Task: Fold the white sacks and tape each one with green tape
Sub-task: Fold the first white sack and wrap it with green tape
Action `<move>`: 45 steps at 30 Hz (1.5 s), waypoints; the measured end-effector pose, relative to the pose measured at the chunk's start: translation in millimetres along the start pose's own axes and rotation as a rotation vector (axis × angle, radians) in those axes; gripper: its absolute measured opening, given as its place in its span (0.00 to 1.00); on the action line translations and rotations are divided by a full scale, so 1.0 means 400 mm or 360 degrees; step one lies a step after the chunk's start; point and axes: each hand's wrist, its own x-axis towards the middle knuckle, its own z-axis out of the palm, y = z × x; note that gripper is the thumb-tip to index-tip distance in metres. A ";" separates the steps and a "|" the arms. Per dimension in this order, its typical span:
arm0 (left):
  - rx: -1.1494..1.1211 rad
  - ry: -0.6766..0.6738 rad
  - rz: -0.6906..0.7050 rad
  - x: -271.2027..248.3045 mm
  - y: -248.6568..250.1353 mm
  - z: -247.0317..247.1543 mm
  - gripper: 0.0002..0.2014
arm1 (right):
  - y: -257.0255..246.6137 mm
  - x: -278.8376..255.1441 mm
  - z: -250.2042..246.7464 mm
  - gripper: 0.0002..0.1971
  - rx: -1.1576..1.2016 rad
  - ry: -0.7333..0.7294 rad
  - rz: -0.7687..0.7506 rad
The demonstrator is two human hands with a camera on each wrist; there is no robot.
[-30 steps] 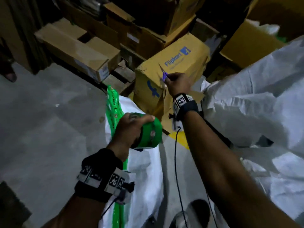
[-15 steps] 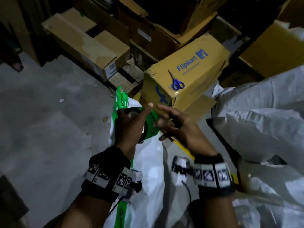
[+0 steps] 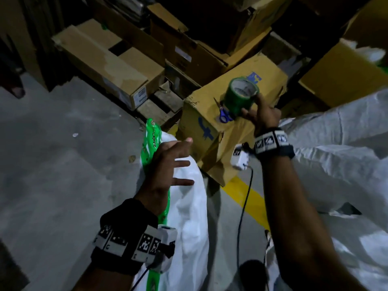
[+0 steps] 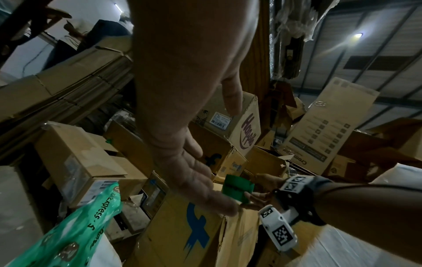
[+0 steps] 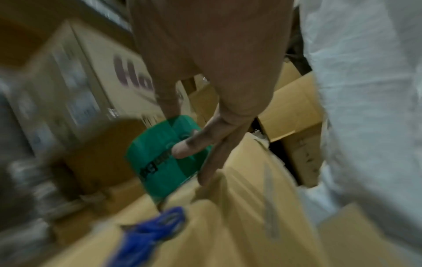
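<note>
Fingers (image 3: 249, 111) of the right hand (image 3: 262, 114) grip the green tape roll (image 3: 241, 95) above the yellow box (image 3: 210, 114), upper right of frame. Left hand (image 3: 165, 164), lower centre, is spread wide over the white sack (image 3: 189, 206), holding nothing.

Green tape roll (image 3: 241, 95) upright; sack (image 3: 189, 206) (taped).

I counted one roll of green tape (image 3: 241, 95), one pair of blue-handled scissors (image 3: 223, 114), one taped white sack (image 3: 184, 206), more loose white sacks (image 3: 336, 154) that I could not count, many cardboard boxes (image 3: 109, 59), two hands in view.
</note>
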 end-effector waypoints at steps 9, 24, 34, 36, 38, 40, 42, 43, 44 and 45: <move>0.0198 -0.0036 -0.0004 -0.025 -0.030 0.004 0.14 | 0.044 -0.031 -0.064 0.11 -0.0588 -0.0076 -0.0098; 0.0287 -0.0077 -0.0012 -0.515 -0.148 -0.174 0.09 | 0.730 -1.154 -0.446 0.28 -0.1514 -0.0763 -0.0256; 0.0554 0.0434 -0.0138 -0.626 -0.461 -0.392 0.14 | 0.747 -1.284 -0.449 0.21 -0.1874 -0.0646 -0.0602; 0.0698 0.0422 -0.0079 -0.546 -0.554 -0.426 0.29 | 0.700 -1.283 -0.469 0.17 -0.1882 -0.0796 -0.0702; 0.0694 0.0423 -0.0023 -0.423 -0.656 -0.463 0.49 | 0.658 -1.288 -0.485 0.16 -0.1940 -0.0967 -0.0812; 0.0507 0.0348 -0.0143 -0.401 -0.678 -0.446 0.56 | 0.641 -1.290 -0.511 0.17 -0.2085 -0.1082 -0.0871; 0.0366 0.0225 -0.0178 -0.456 -0.659 -0.415 0.35 | 0.635 -1.289 -0.554 0.21 -0.2116 -0.1232 -0.0854; 0.0291 0.0218 -0.0153 -0.478 -0.656 -0.409 0.28 | 0.634 -1.282 -0.574 0.22 -0.2011 -0.1279 -0.0827; 0.0203 0.0160 -0.0150 -0.523 -0.644 -0.402 0.29 | 0.625 -1.277 -0.590 0.21 -0.1835 -0.1289 -0.0779; 0.0030 0.0079 -0.0177 -0.546 -0.645 -0.402 0.33 | 0.621 -1.266 -0.597 0.19 -0.1625 -0.1231 -0.0762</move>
